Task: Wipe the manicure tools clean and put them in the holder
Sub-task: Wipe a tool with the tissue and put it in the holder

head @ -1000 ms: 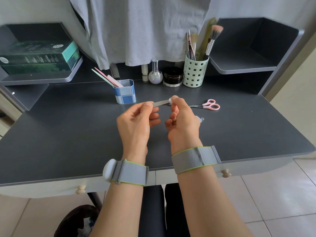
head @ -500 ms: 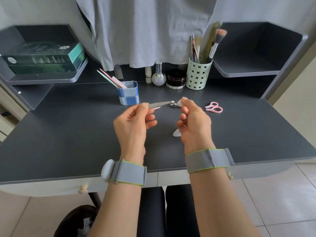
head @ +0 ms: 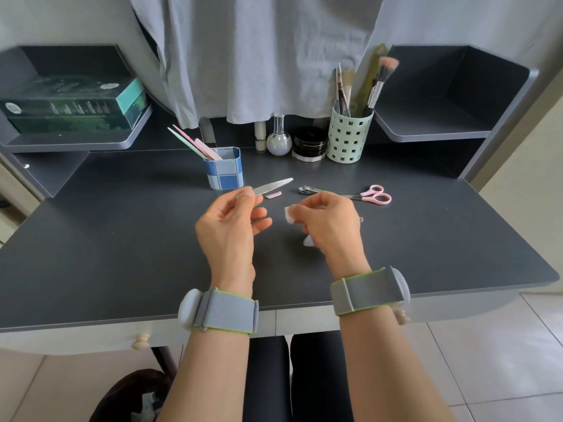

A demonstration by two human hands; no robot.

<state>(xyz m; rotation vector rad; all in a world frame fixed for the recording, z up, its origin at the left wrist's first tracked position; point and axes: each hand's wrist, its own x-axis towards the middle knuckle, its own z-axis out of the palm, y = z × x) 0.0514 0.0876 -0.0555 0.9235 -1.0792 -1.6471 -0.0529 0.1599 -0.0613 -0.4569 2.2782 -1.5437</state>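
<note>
The left hand [head: 227, 231] pinches one end of a metal nail file [head: 273, 186] between thumb and forefinger, its other fingers loosely curled beneath; the blade runs out from the fingertips toward two o'clock, lifted above the dark desk [head: 106, 239] with its tip pointing at the nail clippers [head: 308, 190]. The right hand [head: 329, 222] sits at three o'clock from the left, apart from it, fingers curled around a small white wipe pad [head: 288, 214] that shows at its left edge, below the file's tip and not touching the file. The blue checked holder [head: 225, 172] stands at eleven o'clock from the file, near its gripped end, with pink and green nail boards [head: 195, 144] leaning out of it toward ten o'clock. A short pink piece [head: 273, 195] lies on the desk just under the blade. The clippers lie at twelve o'clock from the right hand, and the pink-handled scissors [head: 373, 195] at one o'clock, just beside the clippers. A small pale object [head: 308, 240] peeks out below the right hand; what it is cannot be told.
</note>
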